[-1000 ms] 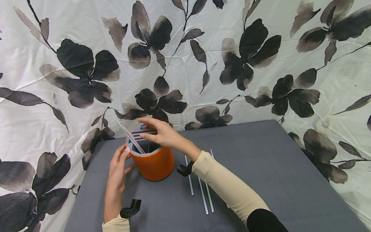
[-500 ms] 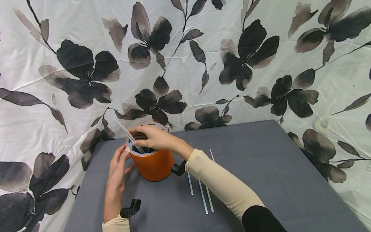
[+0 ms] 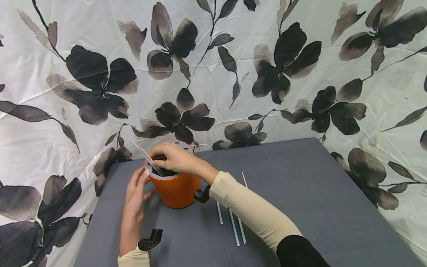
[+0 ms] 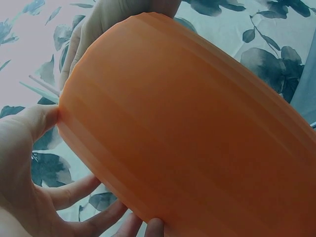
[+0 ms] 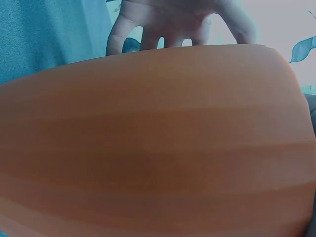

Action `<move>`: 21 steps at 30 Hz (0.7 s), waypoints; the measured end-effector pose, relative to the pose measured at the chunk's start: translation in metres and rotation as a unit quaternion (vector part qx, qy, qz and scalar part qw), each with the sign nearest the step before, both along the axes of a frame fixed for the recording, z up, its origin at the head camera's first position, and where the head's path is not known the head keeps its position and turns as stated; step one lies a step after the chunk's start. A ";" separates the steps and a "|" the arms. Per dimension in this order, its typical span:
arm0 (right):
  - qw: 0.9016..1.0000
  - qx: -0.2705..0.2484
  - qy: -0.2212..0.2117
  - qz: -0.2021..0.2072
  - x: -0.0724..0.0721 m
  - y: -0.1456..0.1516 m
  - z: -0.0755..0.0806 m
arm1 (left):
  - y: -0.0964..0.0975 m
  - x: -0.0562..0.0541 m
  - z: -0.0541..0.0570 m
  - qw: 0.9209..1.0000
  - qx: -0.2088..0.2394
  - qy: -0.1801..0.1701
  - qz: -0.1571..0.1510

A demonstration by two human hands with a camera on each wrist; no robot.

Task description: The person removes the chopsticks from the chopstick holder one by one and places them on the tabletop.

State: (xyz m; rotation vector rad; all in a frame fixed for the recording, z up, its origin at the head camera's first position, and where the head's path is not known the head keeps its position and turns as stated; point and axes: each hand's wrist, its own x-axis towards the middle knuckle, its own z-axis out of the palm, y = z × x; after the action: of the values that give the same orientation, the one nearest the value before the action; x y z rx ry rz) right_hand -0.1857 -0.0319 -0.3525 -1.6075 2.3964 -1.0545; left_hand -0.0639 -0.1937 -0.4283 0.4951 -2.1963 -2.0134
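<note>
An orange round holder [image 3: 176, 191] with a grey top [image 3: 168, 177] stands upright on the table. Its top has slots at the back and a wide opening in front. My left hand [image 3: 134, 193] grips its left side, thumb at the rim, fingers along the wall in the left wrist view. Thin pastel straws [image 3: 144, 151] lean out of the opening to the left. Over the opening, my right hand [image 3: 175, 157] has its thumb and fingertips at these straws and appears to pinch them. In the right wrist view, the holder's wall [image 5: 158, 138] hides its fingertips.
Several more thin straws [image 3: 234, 228] lie on the grey tabletop [image 3: 300, 193], partly under my right forearm. A white cloth with dark flowers [image 3: 233, 85] hangs behind the table's back edge.
My right hand has moved left and down from above the slots to the leaning straws. Those straws have shifted slightly. My left hand has stayed on the holder.
</note>
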 end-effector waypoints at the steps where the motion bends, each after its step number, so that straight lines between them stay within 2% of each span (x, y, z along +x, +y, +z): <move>1: 1.000 -0.001 0.002 -0.002 0.000 0.000 0.000 | 0.000 0.000 0.000 1.000 0.000 0.001 0.000; 6: 1.000 -0.010 -0.007 -0.005 0.001 0.000 0.000 | 0.001 0.000 0.000 1.000 0.002 0.001 0.000; 14: 0.999 -0.030 -0.019 -0.040 -0.001 0.003 -0.001 | 0.000 -0.001 0.000 1.000 0.001 0.001 -0.003; 21: 0.997 -0.044 -0.037 -0.049 -0.001 0.008 0.000 | -0.001 -0.002 0.000 1.000 0.000 -0.001 -0.003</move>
State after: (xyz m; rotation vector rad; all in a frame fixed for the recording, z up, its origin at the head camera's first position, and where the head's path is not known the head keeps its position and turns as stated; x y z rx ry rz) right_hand -0.1866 -0.0236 -0.3523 -1.4612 2.4331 -1.2305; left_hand -0.0656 -0.1946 -0.4286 0.4902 -2.2004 -2.0175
